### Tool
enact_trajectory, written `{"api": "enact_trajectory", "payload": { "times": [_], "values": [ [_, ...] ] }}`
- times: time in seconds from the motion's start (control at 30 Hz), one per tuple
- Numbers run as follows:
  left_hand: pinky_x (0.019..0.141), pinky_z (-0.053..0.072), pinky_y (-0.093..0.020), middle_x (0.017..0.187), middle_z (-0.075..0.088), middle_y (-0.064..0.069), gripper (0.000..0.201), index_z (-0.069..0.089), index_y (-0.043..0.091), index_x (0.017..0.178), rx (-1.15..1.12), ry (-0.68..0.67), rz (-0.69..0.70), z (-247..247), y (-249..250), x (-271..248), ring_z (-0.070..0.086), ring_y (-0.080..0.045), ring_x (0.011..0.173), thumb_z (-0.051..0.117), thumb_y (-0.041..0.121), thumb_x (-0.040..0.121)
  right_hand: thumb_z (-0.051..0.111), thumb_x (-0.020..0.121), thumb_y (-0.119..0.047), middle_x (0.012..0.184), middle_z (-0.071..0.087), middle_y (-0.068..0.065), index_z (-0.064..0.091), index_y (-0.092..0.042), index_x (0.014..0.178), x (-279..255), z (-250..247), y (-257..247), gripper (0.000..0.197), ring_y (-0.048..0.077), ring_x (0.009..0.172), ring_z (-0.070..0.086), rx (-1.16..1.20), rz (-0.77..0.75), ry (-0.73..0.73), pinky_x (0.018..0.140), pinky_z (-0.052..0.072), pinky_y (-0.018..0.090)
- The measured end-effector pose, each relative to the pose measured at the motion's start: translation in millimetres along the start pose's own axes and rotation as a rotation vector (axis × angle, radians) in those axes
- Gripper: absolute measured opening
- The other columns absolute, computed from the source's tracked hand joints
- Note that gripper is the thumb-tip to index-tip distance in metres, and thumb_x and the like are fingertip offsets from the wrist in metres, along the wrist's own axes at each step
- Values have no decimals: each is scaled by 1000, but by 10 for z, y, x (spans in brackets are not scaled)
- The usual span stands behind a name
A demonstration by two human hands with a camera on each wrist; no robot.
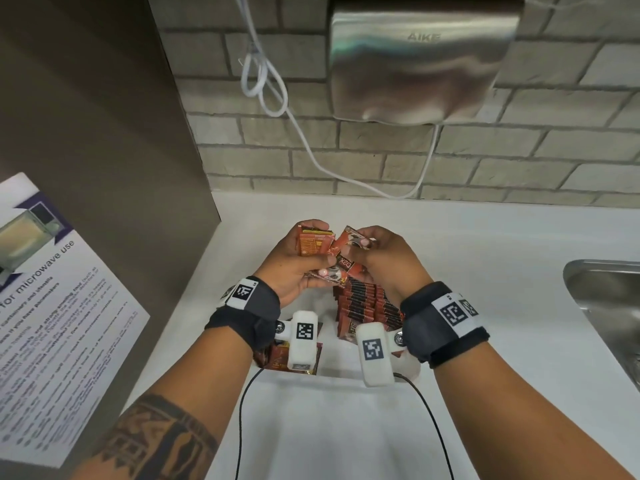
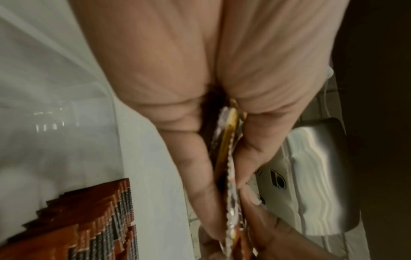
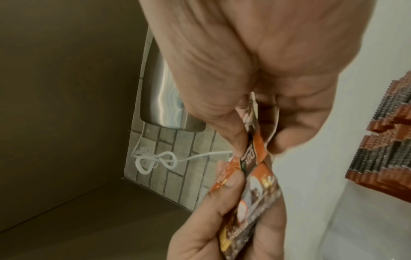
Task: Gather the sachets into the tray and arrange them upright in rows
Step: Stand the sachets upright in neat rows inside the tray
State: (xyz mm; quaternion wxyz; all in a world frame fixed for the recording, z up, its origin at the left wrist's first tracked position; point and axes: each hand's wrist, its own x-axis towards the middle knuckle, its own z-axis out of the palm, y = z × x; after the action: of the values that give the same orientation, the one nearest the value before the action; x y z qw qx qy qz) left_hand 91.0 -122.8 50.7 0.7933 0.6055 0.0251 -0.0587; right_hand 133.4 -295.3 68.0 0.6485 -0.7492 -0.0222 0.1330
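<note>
Left hand point(image 1: 294, 258) grips a sachet stack point(image 1: 313, 242), right hand point(image 1: 384, 258) pinches loose sachets point(image 1: 349, 252) beside it, both above the upright row point(image 1: 367, 303) in the tray point(image 1: 308, 308); sloppy merging could spill some.

Above and beyond the hands a steel hand dryer point(image 1: 420, 60) hangs on the grey brick wall point(image 1: 519, 161), its white cord point(image 1: 265, 84) knotted in loops to the left and drooping down to the white counter point(image 1: 485, 237). Left of the hands stands a brown panel point(image 1: 97, 116) bearing a printed microwave-use notice point(image 1: 59, 317). Far to the right, a steel sink point(image 1: 609, 299) is set into the counter
</note>
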Motion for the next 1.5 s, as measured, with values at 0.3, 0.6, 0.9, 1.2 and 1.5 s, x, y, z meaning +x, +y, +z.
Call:
{"api": "enact_trajectory", "payload": {
  "times": [0.3,0.6,0.9,1.2,1.5],
  "values": [
    [66,60,-47,103,73,-1,43,67,33,102,166,144,73,-139,61,-11,73,-27,92,76,-4,81,75,77,4,99,76,7,68,-15,108,-120,58,-65,37,24,90,73,-194,-117,-81,81,60,36],
    [59,58,-31,96,77,-5,40,67,16,109,285,53,84,-93,172,-80,75,-16,88,81,-4,78,84,77,-20,87,73,15,59,-10,81,-220,109,-268,26,30,82,70,-756,33,-283,74,56,40],
    [56,56,-34,104,76,-6,37,65,26,105,119,188,71,-194,165,-84,72,-24,82,83,5,79,47,97,9,103,71,24,58,-1,106,-294,81,-143,17,35,100,72,167,213,-203,96,55,52],
    [49,51,-25,93,72,-3,33,61,23,110,80,192,72,-28,79,-51,66,-17,68,78,7,86,75,87,-5,86,72,6,60,-6,99,-307,310,-56,19,24,85,69,231,37,-235,86,57,47],
    [45,52,-26,100,71,-4,18,63,28,108,17,155,38,-137,95,-33,70,-23,75,60,13,99,56,83,22,114,69,25,60,-8,122,-183,247,31,49,39,104,66,361,27,-142,96,52,48]
  ]
}}
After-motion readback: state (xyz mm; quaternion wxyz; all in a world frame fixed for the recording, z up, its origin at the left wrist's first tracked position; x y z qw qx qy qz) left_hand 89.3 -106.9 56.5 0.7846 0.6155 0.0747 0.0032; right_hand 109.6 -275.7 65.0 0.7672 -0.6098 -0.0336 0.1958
